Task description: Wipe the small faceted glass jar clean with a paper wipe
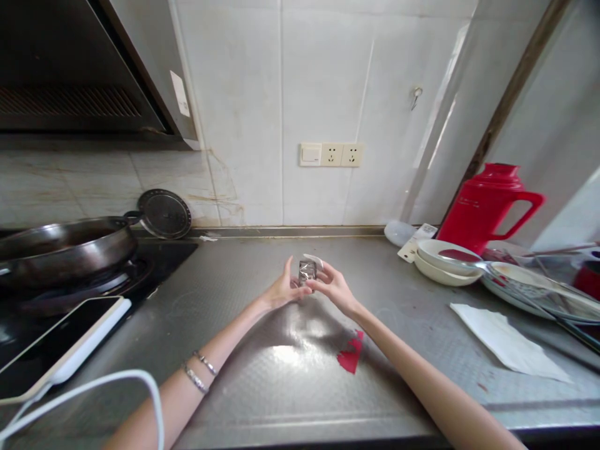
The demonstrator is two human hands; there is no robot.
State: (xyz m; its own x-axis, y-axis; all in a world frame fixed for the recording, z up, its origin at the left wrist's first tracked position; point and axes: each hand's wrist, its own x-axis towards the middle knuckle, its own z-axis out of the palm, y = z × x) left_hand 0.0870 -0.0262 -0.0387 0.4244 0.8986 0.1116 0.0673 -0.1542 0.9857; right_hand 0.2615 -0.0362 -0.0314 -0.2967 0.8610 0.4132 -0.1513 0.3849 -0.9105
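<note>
The left hand (280, 292) and right hand (341, 294) share a fingertip grip on a small shiny packet (307, 271), beyond the red scrap (351, 356); steadying it likely calls for light pressure.

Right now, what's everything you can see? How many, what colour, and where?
Hood: 1, black, upper left
Tiled wall: 1, pale grey, behind
Switch: 1, cream, wall
Sockets: 2, cream, beside switch
Hook: 1, silvery, wall
Stove: 1, black, left
Pan: 1, silvery, on stove
Disc: 1, dark, against wall
Phone: 1, black screen, left
Cable: white, lower left
Counter: 1, grey, middle
Scrap: 1, red, counter
Flask: 1, red, right
Bowls: 2, whitish, stacked right
Dishes: can't count, mixed, far right
Tissue: 1, white, right
Packet: 1, dark shiny, between hands
Hands: 2, bare, centre
</note>
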